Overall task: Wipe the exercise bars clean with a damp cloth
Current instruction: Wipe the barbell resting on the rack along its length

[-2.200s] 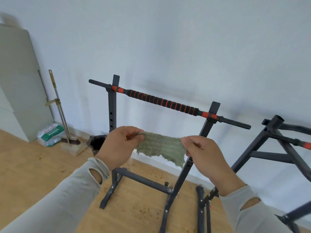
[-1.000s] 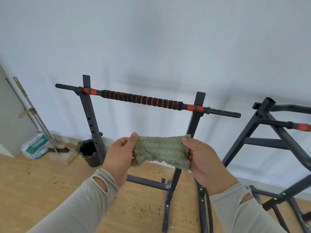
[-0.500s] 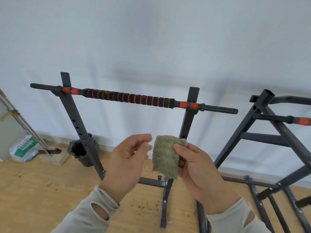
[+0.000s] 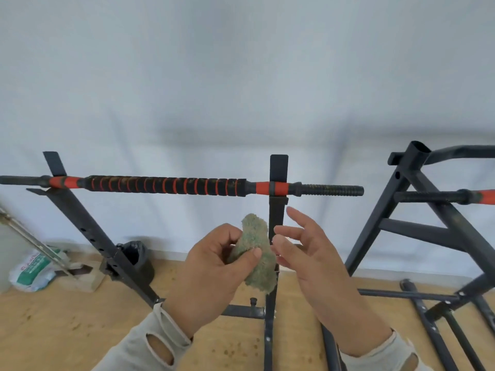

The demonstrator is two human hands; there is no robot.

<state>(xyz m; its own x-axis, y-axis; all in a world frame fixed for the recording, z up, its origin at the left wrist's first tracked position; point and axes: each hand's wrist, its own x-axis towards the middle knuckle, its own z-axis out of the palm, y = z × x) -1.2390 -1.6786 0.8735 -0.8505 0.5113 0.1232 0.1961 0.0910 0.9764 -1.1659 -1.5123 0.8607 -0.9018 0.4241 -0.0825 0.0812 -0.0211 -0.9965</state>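
Item, cloth [image 4: 257,253]: green terry rag, folded to a thick pad, pinched in my left hand [image 4: 211,266] between thumb and curled fingers [image 4: 253,254], upper end standing free above the knuckles. Item, right hand [image 4: 308,253]: fingers spread and loose, holding nothing, just beside the cloth's right edge but apart from it. Item, exercise bar [image 4: 166,185]: black foam grip ringed in orange, orange collars at both ends, threaded black end sticking out to the right; it lies in the cradles of two dark steel uprights [image 4: 277,210], long axis running left to right across my view, about level. Relation that matters: the bar sits above and beyond the cloth, well apart, nothing touching it; the right upright stands directly behind the cloth. My left hand, the one carrying the cloth, lies below the bar's right end. My judgement: wiping not yet begun; the cloth must go up and forward, then travel along the axis. Second frame with its own bar [image 4: 439,197] stands at right, wooden floor [image 4: 67,325] below.
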